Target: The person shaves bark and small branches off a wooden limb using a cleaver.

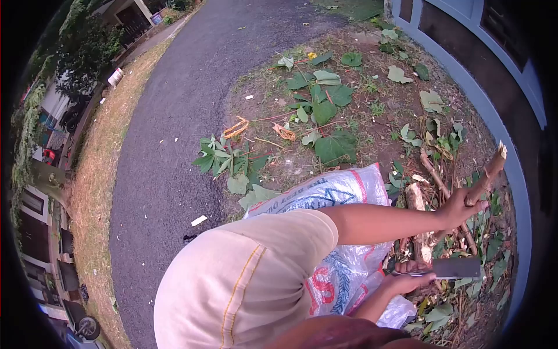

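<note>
Item: long brown woody stem (485, 174), upright-tilted at the heap of cut branches (427, 232) beside the grey fence base (494, 128); left hand (462, 206) closed around its middle. Right hand (407, 282) wrapped on a flat-bladed cleaver (456, 267), level below. Step judged: chopping; next stroke needs fingers kept apart from the blade. White printed woven sack (343, 198): contents hidden.

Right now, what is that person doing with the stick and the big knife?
The person is crouched at the edge of the road over a printed plastic sack. One hand grips a thick stick and holds it up at a slant. The other hand holds a broad-bladed knife low, near the stick's bottom end. Cut stems and green leaves lie scattered on the dirt around them.
</note>
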`<state>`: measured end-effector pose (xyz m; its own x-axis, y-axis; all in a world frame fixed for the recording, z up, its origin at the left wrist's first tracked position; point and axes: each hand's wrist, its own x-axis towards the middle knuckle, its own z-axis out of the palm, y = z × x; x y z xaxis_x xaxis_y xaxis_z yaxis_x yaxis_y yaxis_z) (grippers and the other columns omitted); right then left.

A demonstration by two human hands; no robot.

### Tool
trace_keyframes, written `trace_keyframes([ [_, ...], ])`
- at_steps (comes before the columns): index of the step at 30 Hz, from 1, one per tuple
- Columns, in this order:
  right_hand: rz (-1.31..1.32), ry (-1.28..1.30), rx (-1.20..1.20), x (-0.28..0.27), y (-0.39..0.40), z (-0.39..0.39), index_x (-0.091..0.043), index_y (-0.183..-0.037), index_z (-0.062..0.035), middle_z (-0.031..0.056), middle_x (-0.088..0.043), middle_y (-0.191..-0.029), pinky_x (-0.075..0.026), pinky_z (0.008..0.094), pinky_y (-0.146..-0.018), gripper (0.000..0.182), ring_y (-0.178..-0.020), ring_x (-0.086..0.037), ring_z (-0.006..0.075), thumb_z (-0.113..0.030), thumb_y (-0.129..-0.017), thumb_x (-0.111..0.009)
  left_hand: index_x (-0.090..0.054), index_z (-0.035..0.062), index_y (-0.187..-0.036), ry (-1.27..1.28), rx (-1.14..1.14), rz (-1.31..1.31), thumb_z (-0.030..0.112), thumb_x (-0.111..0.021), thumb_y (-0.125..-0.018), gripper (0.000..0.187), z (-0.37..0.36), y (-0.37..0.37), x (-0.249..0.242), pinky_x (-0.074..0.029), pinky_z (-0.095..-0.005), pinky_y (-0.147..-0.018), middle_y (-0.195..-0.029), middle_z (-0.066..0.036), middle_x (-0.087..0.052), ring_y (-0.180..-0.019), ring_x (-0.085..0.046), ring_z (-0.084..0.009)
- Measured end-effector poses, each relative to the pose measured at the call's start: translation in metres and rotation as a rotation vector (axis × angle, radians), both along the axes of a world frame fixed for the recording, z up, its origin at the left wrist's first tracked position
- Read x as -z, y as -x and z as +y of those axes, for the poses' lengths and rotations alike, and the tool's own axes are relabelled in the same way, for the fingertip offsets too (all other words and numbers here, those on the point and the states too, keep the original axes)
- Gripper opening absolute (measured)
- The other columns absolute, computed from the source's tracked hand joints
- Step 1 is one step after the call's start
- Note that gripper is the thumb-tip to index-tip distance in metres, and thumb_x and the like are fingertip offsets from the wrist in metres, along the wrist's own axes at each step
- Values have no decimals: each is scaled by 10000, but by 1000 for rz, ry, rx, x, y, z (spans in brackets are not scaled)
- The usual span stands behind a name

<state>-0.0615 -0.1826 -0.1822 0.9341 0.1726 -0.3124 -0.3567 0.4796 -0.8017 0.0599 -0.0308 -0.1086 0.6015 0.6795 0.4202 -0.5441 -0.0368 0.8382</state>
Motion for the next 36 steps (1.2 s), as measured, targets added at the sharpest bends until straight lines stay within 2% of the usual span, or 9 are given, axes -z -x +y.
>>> trace_keyframes([
  [1, 305, -15, -207, 2, 4, 13, -470, -909, -174, -25, -378, -615, -250, 273, -423, 534, -473, -311, 100, -696, -1023, -472, -540, 65, -847, 5, -9, 41, 436, -693, -1008, 432, 7, -2, 8, -425, -330, -551, -654, 27, -489, -583, -485, -88],
  [5, 322, -170, -194, -5, -8, -2, -508, -928, -179, -36, -370, -617, -229, 232, -387, 473, -449, -296, 75, -637, -1042, -487, -533, 102, -877, 405, -38, 29, 458, -685, -1011, 410, 39, -4, 27, -391, -262, -428, -613, 46, -470, -468, -466, -69],
  [11, 327, -461, -286, -25, -33, -49, -523, -940, -141, -20, -409, -611, -297, 191, -354, 429, -424, -359, 54, -555, -1053, -539, -539, 76, -857, 28, 58, 149, 289, -694, -1021, 311, 18, -4, -10, -411, -323, -532, -656, 36, -518, -555, -506, -99],
  [15, -124, 108, -87, -97, -23, -60, -460, -906, -137, -34, -365, -633, -232, 231, -417, 463, -471, -304, 66, -568, -1074, -487, -537, 76, -911, 20, 28, 96, 196, -676, -1023, 215, -3, 3, -5, -377, -301, -546, -664, 43, -495, -579, -461, -69],
  [20, -633, -169, 296, -63, -14, -19, -365, -962, -109, 42, -432, -813, -376, 258, -580, 531, -677, -418, 131, -624, -1067, -442, -549, 83, -925, 124, 48, 52, 191, -685, -1020, 198, 4, -10, 6, -381, -276, -531, -682, 45, -517, -568, -479, -65],
  [22, -251, 1, 92, -5, -2, 2, -390, -934, -146, 3, -408, -698, -385, 274, -531, 517, -577, -403, 123, -642, -1041, -494, -547, 83, -954, 171, 94, 38, 164, -687, -1016, 173, 4, -6, 4, -355, -253, -499, -676, 49, -507, -549, -475, -57],
  [23, 210, -34, -243, -1, -4, -6, -468, -932, -113, -2, -424, -683, -369, 281, -504, 563, -527, -410, 113, -665, -1040, -468, -538, 80, -941, 189, 114, 35, 152, -676, -1020, 174, 2, -3, -1, -357, -254, -498, -672, 44, -499, -551, -472, -59],
  [25, 401, -303, -284, 0, -17, -20, -489, -935, -147, -29, -385, -673, -349, 269, -500, 526, -509, -369, 81, -662, -1039, -470, -518, 88, -948, 345, 14, 14, 153, -654, -1027, 170, 19, -2, 4, -380, -267, -505, -678, 26, -510, -554, -460, -77],
  [36, 128, -155, -103, -70, -30, -62, -492, -981, -136, -32, -395, -618, -309, 259, -454, 445, -458, -346, 76, -573, -1065, -498, -510, 83, -934, 274, 87, 3, 231, -663, -1040, 237, 8, 0, -2, -388, -268, -538, -743, -1, -511, -609, -491, -96],
])
